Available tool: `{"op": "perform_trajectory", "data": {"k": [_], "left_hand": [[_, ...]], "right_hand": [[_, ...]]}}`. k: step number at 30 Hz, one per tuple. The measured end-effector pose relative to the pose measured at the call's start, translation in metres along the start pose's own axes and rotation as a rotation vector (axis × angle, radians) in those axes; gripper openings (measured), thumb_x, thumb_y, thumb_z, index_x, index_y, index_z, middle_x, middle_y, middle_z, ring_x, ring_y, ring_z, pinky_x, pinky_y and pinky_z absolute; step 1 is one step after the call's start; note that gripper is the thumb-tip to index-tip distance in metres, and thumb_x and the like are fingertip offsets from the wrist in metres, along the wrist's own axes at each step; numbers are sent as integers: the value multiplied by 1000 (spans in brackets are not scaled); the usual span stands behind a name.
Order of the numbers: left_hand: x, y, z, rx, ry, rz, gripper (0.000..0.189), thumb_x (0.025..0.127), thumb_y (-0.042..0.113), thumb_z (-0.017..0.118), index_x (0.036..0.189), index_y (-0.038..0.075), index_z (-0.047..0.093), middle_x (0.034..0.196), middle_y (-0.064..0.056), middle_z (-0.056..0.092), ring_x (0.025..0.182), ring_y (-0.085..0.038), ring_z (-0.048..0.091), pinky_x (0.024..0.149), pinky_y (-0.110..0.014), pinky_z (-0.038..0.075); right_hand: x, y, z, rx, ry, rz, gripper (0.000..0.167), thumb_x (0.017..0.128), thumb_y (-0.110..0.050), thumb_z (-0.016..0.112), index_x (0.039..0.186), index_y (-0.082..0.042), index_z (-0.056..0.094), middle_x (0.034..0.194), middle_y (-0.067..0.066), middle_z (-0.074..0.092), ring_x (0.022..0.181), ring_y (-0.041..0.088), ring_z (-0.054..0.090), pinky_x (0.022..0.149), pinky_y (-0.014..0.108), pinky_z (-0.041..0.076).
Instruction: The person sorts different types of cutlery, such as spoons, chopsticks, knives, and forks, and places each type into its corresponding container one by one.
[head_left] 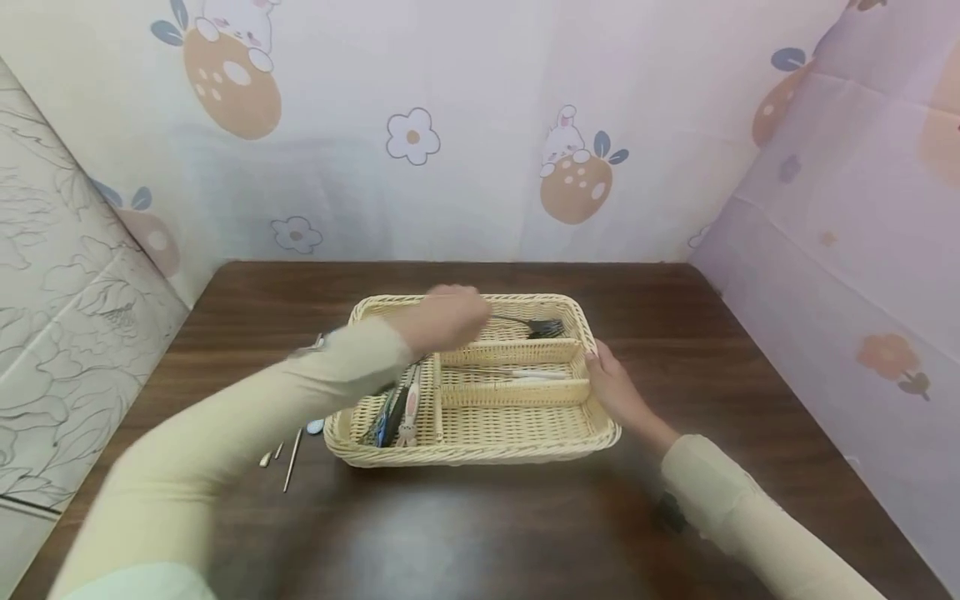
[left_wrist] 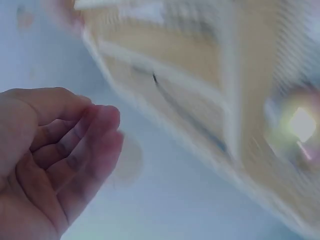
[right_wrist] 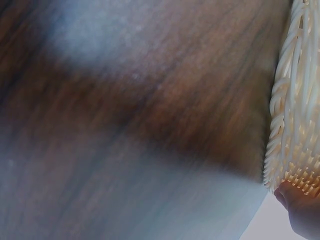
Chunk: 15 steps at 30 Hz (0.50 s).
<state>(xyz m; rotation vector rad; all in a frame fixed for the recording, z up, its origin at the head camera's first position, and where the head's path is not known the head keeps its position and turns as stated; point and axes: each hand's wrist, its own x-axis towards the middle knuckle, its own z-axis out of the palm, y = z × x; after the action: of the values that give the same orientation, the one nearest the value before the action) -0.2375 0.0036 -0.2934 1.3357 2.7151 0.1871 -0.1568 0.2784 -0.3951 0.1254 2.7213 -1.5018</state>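
Note:
A wicker basket (head_left: pixel 480 455) with woven dividers stands on the table. My left hand (head_left: pixel 450 318) is over its back compartment, blurred; in the left wrist view its fingers (left_wrist: pixel 102 150) are loosely bent and hold nothing. A dark fork-like utensil (head_left: pixel 546 328) lies in that compartment, its thin handle running toward the hand. My right hand (head_left: pixel 617 390) grips the basket's right end, with the thumb on the rim. White-handled thin things (head_left: pixel 540 375) lie in the middle compartment. Several long items, one a bunny-topped stick (head_left: pixel 409 412), fill the left compartment.
Left of the basket, a thin stick (head_left: pixel 293 460), a small brush-like piece (head_left: pixel 266 459) and a white round-ended item (head_left: pixel 315 427) lie on the dark wooden table (head_left: pixel 480 533). A printed curtain (head_left: pixel 480 192) hangs behind the table.

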Motion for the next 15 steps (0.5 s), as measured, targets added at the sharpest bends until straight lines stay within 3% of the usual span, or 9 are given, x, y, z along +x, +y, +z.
{"op": "perform_trajectory", "data": {"k": [4,6,9,12,15], "left_hand": [[-56,-57,-9,-13,112,-130,19,83,-3,54,70,10,57,61,3,51,52,-10,46,49,-25,43],[-86,-87,0,-35,156,-188,15,82,-1,57,72,9,60,61,3,53,52,-11,46,47,-26,40],[-122,-122,23,-38,149,-312,10,78,1,57,71,8,61,61,0,53,51,-15,45,45,-31,38],[-149,-143,48,-98,114,-434,8,82,8,61,78,5,67,67,-1,60,55,-17,51,48,-37,44],[-165,-151,71,-199,79,-517,16,85,14,65,72,4,65,64,-1,58,54,-15,50,49,-36,44]], "right_hand": [[2,1,-1,-25,-6,11,53,105,-28,23,151,-2,13,143,32,32,130,45,35,107,56,22],[2,1,-1,-32,-12,13,54,105,-29,23,151,-3,12,143,33,32,129,46,36,107,57,23],[1,-1,-4,-35,-16,14,55,105,-31,23,151,-4,11,143,33,32,127,46,37,106,57,24],[1,-2,-5,-25,-31,20,55,105,-31,22,151,-4,10,142,33,32,127,46,38,105,57,27],[2,-2,-3,-20,-39,29,55,105,-31,22,151,-4,10,141,33,33,124,45,42,103,55,31]]}}
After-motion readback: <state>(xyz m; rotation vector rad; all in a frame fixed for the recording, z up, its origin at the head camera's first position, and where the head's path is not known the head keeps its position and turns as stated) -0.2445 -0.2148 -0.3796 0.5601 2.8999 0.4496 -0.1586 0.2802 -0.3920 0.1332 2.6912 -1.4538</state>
